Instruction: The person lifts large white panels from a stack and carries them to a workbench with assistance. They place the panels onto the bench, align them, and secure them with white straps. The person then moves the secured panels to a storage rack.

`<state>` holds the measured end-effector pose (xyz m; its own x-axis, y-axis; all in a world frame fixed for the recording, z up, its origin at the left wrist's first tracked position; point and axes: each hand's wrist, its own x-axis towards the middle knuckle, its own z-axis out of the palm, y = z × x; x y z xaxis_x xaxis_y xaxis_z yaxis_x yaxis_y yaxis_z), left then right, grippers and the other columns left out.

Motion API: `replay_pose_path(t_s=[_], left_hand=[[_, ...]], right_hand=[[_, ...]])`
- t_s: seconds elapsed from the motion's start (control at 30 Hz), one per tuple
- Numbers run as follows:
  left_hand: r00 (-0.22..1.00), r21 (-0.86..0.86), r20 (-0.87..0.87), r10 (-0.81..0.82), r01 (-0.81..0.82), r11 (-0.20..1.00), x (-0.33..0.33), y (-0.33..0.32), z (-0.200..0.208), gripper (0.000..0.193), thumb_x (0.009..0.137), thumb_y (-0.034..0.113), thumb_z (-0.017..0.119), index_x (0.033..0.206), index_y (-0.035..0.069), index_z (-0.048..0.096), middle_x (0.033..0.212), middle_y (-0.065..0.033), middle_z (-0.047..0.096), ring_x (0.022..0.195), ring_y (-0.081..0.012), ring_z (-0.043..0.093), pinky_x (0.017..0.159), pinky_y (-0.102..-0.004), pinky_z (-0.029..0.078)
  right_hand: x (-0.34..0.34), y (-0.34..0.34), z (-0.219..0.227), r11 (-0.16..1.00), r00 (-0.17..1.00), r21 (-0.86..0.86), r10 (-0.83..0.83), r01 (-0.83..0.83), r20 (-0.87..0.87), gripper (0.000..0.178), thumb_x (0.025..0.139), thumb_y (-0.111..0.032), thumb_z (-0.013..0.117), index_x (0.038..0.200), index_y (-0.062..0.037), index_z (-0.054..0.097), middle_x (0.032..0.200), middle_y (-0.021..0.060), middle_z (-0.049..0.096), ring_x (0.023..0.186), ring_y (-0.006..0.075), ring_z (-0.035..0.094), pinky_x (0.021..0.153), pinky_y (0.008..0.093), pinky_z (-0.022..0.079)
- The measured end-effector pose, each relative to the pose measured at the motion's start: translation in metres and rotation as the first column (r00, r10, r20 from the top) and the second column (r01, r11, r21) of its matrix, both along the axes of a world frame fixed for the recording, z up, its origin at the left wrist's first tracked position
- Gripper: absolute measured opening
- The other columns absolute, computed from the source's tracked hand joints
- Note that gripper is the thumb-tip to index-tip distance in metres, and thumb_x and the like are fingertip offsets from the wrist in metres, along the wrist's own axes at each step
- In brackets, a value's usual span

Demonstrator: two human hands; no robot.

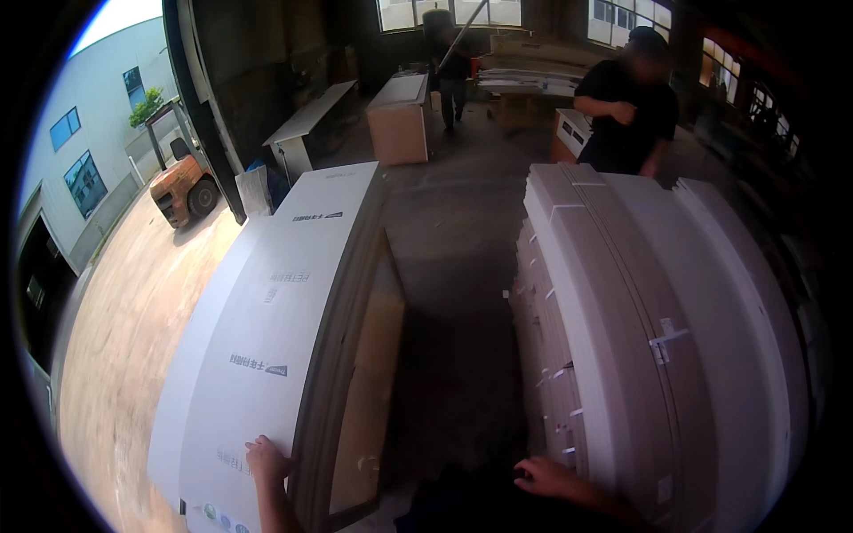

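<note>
My left hand [269, 462] rests on the near end of a long white printed board [258, 324], close to its right edge. The fingers lie on the surface, apart, and grip nothing. That board tops a stack of panels [342, 355] on my left. My right hand [544, 477] hangs low beside a second stack of cartons and panels [546, 346] on my right. Its fingers are loosely bent and hold nothing I can see. Brown flat cartons [622, 275] and white panels [711, 293] top this right stack.
A dark aisle [453, 311] runs between the stacks. A person in dark clothes [626, 111] stands behind the right stack; another person [450, 75] is farther back. A box-shaped workbench [400, 124] stands ahead. Outside the doorway at left is an orange forklift [185, 182].
</note>
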<state>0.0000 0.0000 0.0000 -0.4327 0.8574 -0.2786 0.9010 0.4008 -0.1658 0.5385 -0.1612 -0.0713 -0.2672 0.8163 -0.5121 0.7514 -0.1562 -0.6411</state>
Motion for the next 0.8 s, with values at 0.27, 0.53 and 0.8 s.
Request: replay_pose_path(t_s=[0.27,0.53,0.8], left_hand=[[0.999,0.045,-0.033,-0.027,0.028,0.999,0.012,0.001,-0.003,0.087,0.059,0.047,0.083,0.116,-0.007,0.046,0.117,-0.0325,0.057,0.113,-0.0379,0.057,0.089,-0.0400,0.050],[0.976,-0.086,-0.081,-0.204,0.197,0.977,0.005,-0.013,0.011,0.095,0.059,0.072,0.072,0.112,-0.006,0.056,0.103,-0.0183,0.067,0.102,-0.0354,0.063,0.088,-0.0442,0.051],[0.946,-0.162,-0.069,-0.317,0.303,0.939,-0.016,0.008,-0.016,0.099,0.063,0.075,0.065,0.121,-0.004,0.055,0.101,-0.0205,0.068,0.098,-0.0348,0.065,0.085,-0.0438,0.052]], right_hand=[[-0.013,-0.021,-0.007,0.968,0.991,0.220,-0.106,0.122,-0.079,0.041,0.087,-0.038,0.062,0.113,-0.0061,0.058,0.102,0.0184,0.061,0.093,0.0356,0.061,0.080,0.0444,0.050],[-0.026,-0.021,0.011,0.979,0.993,0.165,-0.119,0.119,-0.007,0.040,0.088,-0.038,0.058,0.114,-0.0073,0.056,0.104,0.0154,0.060,0.101,0.0346,0.058,0.086,0.0442,0.048],[-0.042,-0.017,0.008,0.971,0.981,0.155,-0.191,0.184,0.027,0.036,0.089,-0.034,0.056,0.113,-0.0079,0.056,0.107,0.0154,0.060,0.102,0.0354,0.058,0.086,0.0450,0.047]])
